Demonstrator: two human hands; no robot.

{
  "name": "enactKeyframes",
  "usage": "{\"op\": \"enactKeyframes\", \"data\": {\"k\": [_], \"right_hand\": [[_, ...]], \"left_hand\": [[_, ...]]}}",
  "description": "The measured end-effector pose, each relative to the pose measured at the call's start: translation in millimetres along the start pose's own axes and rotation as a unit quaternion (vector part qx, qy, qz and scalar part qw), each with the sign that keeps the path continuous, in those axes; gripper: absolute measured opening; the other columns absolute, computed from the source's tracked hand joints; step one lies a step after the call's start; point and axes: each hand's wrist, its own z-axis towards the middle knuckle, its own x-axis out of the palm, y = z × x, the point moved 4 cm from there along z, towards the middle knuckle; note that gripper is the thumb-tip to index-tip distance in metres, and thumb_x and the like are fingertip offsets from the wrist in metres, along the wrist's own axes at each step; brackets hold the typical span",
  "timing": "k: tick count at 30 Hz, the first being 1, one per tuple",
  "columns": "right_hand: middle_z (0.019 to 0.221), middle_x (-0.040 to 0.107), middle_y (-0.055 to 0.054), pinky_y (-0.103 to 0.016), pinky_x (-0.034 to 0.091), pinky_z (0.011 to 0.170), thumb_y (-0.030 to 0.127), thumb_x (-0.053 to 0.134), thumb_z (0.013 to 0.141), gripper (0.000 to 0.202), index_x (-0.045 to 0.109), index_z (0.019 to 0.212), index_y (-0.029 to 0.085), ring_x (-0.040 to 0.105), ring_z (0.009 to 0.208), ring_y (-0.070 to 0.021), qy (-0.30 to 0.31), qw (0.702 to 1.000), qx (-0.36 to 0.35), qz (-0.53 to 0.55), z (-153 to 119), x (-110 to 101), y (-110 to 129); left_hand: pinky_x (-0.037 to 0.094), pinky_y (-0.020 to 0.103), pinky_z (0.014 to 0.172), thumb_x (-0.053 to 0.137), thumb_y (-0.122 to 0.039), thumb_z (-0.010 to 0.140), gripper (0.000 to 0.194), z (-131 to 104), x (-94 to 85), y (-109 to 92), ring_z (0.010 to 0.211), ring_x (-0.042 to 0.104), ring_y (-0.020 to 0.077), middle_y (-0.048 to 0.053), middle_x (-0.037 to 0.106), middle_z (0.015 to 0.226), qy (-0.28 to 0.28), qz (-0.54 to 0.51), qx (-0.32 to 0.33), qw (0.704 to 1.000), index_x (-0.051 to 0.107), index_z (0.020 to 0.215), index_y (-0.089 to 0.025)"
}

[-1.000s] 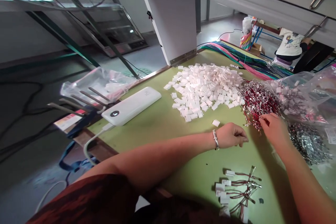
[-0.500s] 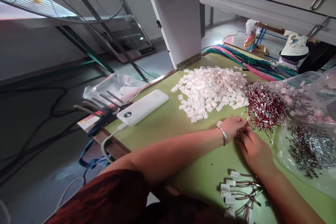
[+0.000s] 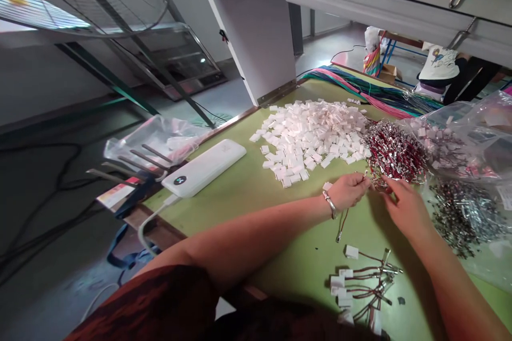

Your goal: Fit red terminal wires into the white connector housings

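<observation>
My left hand (image 3: 351, 191), a silver bracelet at its wrist, is closed in a pinch on a short dark red wire; a metal terminal end of it (image 3: 340, 232) hangs below the palm. To its right, my right hand (image 3: 410, 210) reaches to the near edge of a heap of red wires with metal terminals (image 3: 396, 152). Its thumb and forefinger look apart, though the tips merge with the wires. White connector housings (image 3: 316, 136) lie piled beyond my left hand. Nearer me lie several wires with white housings fitted (image 3: 344, 282), their metal ends pointing right.
A white power bank (image 3: 206, 168) with a cable lies left on the green tabletop (image 3: 228, 213). Clear bags of housings (image 3: 440, 141) and metal terminals (image 3: 468, 218) stand right. Bundled long wires (image 3: 360, 90) lie at the back. Beyond, a person in a white shirt (image 3: 439, 64) is partly visible.
My hands have moved apart, the right one shifting right toward the red wire heap. A wire end now shows hanging under my left hand. The view has shifted slightly.
</observation>
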Motion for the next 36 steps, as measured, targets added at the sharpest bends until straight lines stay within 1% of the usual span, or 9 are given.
{"op": "enactKeyframes", "data": {"k": [4, 8, 10, 13, 18, 22, 25, 31, 36], "right_hand": [[0.082, 0.063, -0.007, -0.031, 0.044, 0.066, 0.022, 0.045, 0.088, 0.026, 0.07, 0.093, 0.018, 0.058, 0.073, -0.0185, 0.017, 0.999, -0.039, -0.024, 4, 24, 17], [0.086, 0.063, -0.008, -0.031, 0.045, 0.069, 0.028, 0.048, 0.088, 0.025, 0.071, 0.094, 0.019, 0.057, 0.077, -0.0178, -0.084, 0.995, -0.041, 0.043, 1, 0, 20], [0.085, 0.065, -0.006, -0.029, 0.045, 0.068, 0.033, 0.05, 0.088, 0.025, 0.071, 0.088, 0.019, 0.058, 0.075, -0.0169, -0.089, 0.992, -0.011, 0.09, 0, -12, 22], [0.071, 0.066, -0.002, -0.027, 0.042, 0.061, 0.036, 0.048, 0.088, 0.027, 0.068, 0.079, 0.02, 0.058, 0.063, -0.0154, 0.007, 0.994, 0.051, 0.092, -1, -13, 27], [0.063, 0.067, -0.003, -0.027, 0.034, 0.054, 0.034, 0.05, 0.084, 0.026, 0.065, 0.069, 0.019, 0.058, 0.057, -0.0168, 0.23, 0.962, 0.148, -0.013, -8, 16, 31], [0.078, 0.07, -0.009, -0.029, 0.035, 0.058, 0.037, 0.053, 0.085, 0.024, 0.065, 0.084, 0.016, 0.063, 0.071, -0.0215, 0.25, 0.95, 0.157, -0.104, -9, 27, 41], [0.081, 0.07, -0.009, -0.029, 0.035, 0.058, 0.028, 0.049, 0.088, 0.018, 0.062, 0.09, 0.015, 0.065, 0.073, -0.0216, 0.273, 0.942, 0.138, -0.137, -13, 28, 53], [0.08, 0.068, -0.014, -0.029, 0.037, 0.057, 0.012, 0.044, 0.084, 0.019, 0.063, 0.086, 0.014, 0.065, 0.071, -0.0224, 0.205, 0.949, 0.068, -0.23, -19, 26, 56], [0.069, 0.068, -0.008, -0.028, 0.035, 0.053, 0.019, 0.049, 0.08, 0.012, 0.06, 0.074, 0.018, 0.06, 0.058, -0.0182, 0.121, 0.982, 0.09, -0.11, -11, 23, 22]], "left_hand": [[0.029, 0.019, 0.043, 0.054, -0.055, 0.082, 0.04, 4, 2.8, -2, 0.04, 0.033, 0.0052, -0.009, 0.036, 0.046, 0.022, -0.05, 0.056, 0.997, 0.05, 0.074, -0.016], [0.041, 0.022, 0.064, 0.05, -0.048, 0.087, 0.035, 11, -15.0, -12, 0.062, 0.054, 0.0095, 0.0, 0.058, 0.061, -0.071, -0.047, 0.145, 0.986, 0.052, 0.076, -0.015], [0.043, 0.022, 0.068, 0.05, -0.044, 0.088, 0.032, 13, -24.6, -18, 0.066, 0.056, 0.0098, 0.001, 0.061, 0.066, -0.099, -0.074, 0.158, 0.98, 0.051, 0.076, -0.015], [0.04, 0.02, 0.057, 0.048, -0.038, 0.09, 0.027, 10, -31.7, -26, 0.055, 0.051, 0.0072, 0.0, 0.058, 0.066, -0.112, -0.073, 0.135, 0.982, 0.05, 0.077, -0.015], [0.028, 0.017, 0.045, 0.043, -0.026, 0.091, 0.025, -3, -24.7, -26, 0.044, 0.034, 0.0053, -0.006, 0.041, 0.052, -0.136, 0.136, 0.055, 0.98, 0.056, 0.073, -0.014], [0.03, 0.017, 0.046, 0.04, -0.026, 0.092, 0.028, -4, -14.9, -18, 0.046, 0.035, 0.0057, -0.005, 0.043, 0.053, -0.109, 0.152, 0.051, 0.981, 0.055, 0.072, -0.014], [0.03, 0.016, 0.045, 0.04, -0.029, 0.092, 0.028, -3, -15.8, -13, 0.046, 0.035, 0.0052, -0.005, 0.045, 0.054, -0.112, 0.143, 0.056, 0.982, 0.056, 0.074, -0.014], [0.031, 0.015, 0.042, 0.045, -0.032, 0.089, 0.026, -3, -16.1, -9, 0.045, 0.038, 0.004, -0.003, 0.049, 0.059, -0.107, 0.099, 0.02, 0.989, 0.056, 0.075, -0.013], [0.028, 0.015, 0.04, 0.051, -0.027, 0.085, 0.016, -1, -12.5, -4, 0.041, 0.034, 0.0025, -0.004, 0.05, 0.062, -0.108, 0.012, -0.013, 0.994, 0.054, 0.079, -0.013]]}}
